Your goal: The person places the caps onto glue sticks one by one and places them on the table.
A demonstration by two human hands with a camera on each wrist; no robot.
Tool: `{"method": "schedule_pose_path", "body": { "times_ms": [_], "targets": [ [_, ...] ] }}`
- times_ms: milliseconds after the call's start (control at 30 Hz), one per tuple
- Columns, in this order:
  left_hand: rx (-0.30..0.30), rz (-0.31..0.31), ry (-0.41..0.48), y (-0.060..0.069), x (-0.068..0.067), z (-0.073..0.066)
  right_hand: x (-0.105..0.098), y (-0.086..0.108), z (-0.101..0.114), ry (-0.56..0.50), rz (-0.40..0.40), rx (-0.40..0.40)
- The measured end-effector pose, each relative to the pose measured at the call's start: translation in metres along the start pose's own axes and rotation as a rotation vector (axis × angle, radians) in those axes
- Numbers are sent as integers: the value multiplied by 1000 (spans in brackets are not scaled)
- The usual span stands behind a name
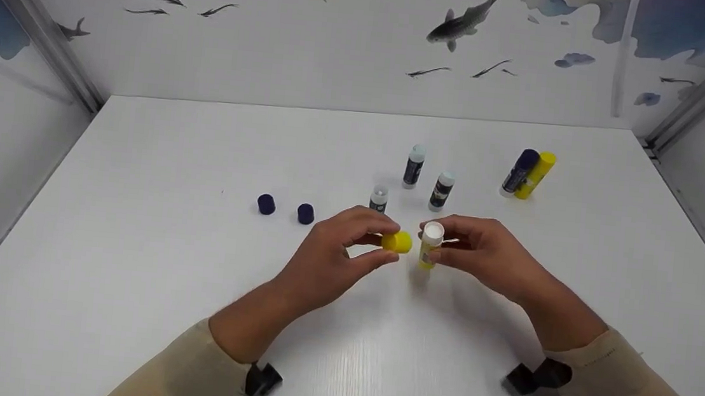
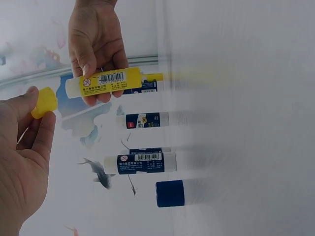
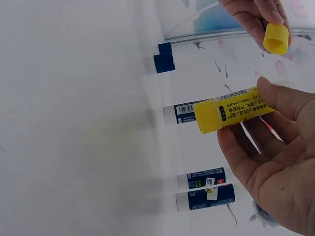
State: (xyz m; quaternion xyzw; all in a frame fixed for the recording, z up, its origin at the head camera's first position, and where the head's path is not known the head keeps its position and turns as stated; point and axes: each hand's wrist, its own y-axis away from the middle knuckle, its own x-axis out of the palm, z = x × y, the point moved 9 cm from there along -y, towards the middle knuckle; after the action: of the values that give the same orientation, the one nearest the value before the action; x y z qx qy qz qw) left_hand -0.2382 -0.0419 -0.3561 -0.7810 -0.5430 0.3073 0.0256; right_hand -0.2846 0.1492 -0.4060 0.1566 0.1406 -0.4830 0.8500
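Observation:
My left hand (image 1: pixel 336 254) pinches a yellow cap (image 1: pixel 397 241) between thumb and fingers. Just to its right, my right hand (image 1: pixel 488 251) grips a yellow glue stick (image 2: pixel 106 82), whose white top end is bare. Cap and stick are apart, and the stick is held above the table. Behind the hands stand three uncapped dark blue glue sticks: one (image 1: pixel 378 199) partly hidden by the left hand, one (image 1: pixel 442 191) nearer the right hand, and one (image 1: pixel 414 166) farther back. In the right wrist view the cap's hollow end (image 3: pixel 276 45) shows.
Two dark blue caps, one (image 1: pixel 266 204) farther left and one (image 1: pixel 306 214) beside it, rest on the white table (image 1: pixel 130 255). At the back right a capped blue glue stick (image 1: pixel 519 172) and a capped yellow one (image 1: pixel 536 176) stand side by side. Printed panels (image 1: pixel 340 50) border the table.

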Motion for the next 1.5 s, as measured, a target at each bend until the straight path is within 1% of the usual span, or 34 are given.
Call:
{"method": "schedule_pose_path", "body": {
  "times_ms": [200,400,600,800,1033,1300,1500],
  "targets": [
    [-12,-20,29,0,-1,1,3,4,7,45,12,-40],
    [-21,-15,42,0,-1,1,6,7,14,112,19,-87],
    [-21,-13,44,1,0,1,8,10,20,127,22,-131],
    [-26,-10,51,1,1,2,10,11,22,127,22,-146],
    [-19,7,42,1,3,1,12,13,23,163,25,-155],
    [7,36,59,2,7,0,15,16,27,208,35,-186],
    [7,59,53,3,9,-1,17,17,28,254,47,-177]
  ]
}}
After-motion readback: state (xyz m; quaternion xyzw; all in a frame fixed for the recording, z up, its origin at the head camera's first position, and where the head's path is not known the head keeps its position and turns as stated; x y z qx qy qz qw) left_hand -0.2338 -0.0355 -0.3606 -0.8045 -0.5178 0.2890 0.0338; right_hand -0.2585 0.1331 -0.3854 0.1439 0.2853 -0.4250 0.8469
